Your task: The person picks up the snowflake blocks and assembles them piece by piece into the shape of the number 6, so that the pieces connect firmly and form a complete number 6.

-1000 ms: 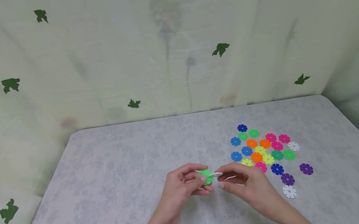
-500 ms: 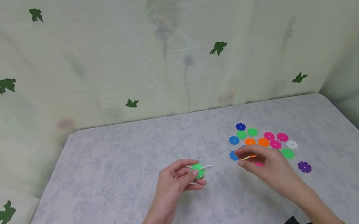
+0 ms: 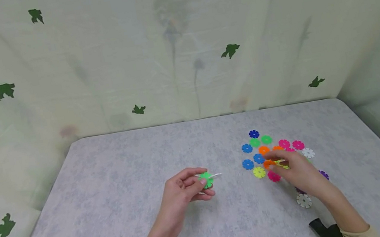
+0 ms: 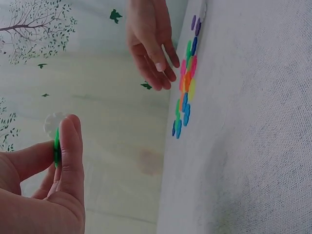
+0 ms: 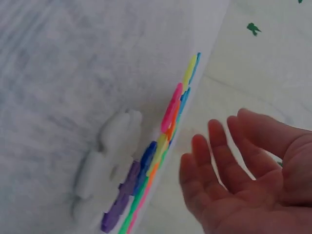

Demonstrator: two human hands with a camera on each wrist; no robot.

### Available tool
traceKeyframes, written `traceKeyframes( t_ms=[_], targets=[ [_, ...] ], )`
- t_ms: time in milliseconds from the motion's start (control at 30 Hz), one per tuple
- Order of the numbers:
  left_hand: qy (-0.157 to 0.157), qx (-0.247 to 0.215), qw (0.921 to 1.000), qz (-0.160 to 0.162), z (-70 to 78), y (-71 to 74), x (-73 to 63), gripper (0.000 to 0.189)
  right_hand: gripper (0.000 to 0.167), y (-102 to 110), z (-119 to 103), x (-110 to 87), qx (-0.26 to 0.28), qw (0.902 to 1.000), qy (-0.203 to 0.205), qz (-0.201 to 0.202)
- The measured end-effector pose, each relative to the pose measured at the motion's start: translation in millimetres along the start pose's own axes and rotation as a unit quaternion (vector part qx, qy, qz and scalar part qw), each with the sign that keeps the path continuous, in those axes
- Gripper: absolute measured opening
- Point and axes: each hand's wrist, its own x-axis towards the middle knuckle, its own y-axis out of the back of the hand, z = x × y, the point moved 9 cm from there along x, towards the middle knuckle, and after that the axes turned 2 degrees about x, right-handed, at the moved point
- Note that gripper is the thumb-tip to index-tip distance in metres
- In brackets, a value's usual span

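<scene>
My left hand pinches a green notched plastic disc between thumb and fingers, above the middle of the table. A white notched disc is joined edgewise to the green one and juts out past the fingertips. My right hand hovers over the scattered discs, its fingers spread and loosely bent with nothing held. Below and beside it lie an orange disc, a yellow disc and a pink disc. The right hand and forearm hide part of the cluster in the head view.
Several more flower-like discs, such as a blue disc and a white disc, lie flat on the right half of the grey table. A printed curtain rises behind the table's back edge.
My right hand has let go of the white disc and moved right, over the cluster. The left hand keeps its hold on the joined discs and has shifted slightly left in view.
</scene>
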Motion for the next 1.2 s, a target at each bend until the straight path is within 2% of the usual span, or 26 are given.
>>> traceKeyframes(
  t_ms=[167, 333, 667, 1000, 1200],
  targets=[
    [0.013, -0.001, 0.9998, -0.014, -1.4, -3.7, -1.3, 0.031, 0.038, -5, 8, 0.6, -0.003, 0.9996, -0.003, -0.028],
    [0.013, 0.0, 0.9997, -0.019, -1.1, -6.7, -2.0, 0.03, 0.039, -8, 14, 0.3, 0.003, 0.9989, 0.001, -0.046],
    [0.009, 0.007, 0.9997, -0.022, -1.6, -6.7, -2.3, 0.03, 0.032, -9, 22, -0.4, 0.006, 0.9979, -0.036, -0.053],
    [0.012, 0.014, 0.9996, -0.023, -2.5, -6.9, -1.8, 0.031, 0.028, -13, 24, -0.8, -0.037, 0.9967, -0.046, -0.056],
    [0.013, 0.013, 0.9996, -0.023, -2.8, -7.0, -2.1, 0.031, 0.022, -13, 26, -1.5, -0.033, 0.996, -0.062, -0.055]
  ],
)
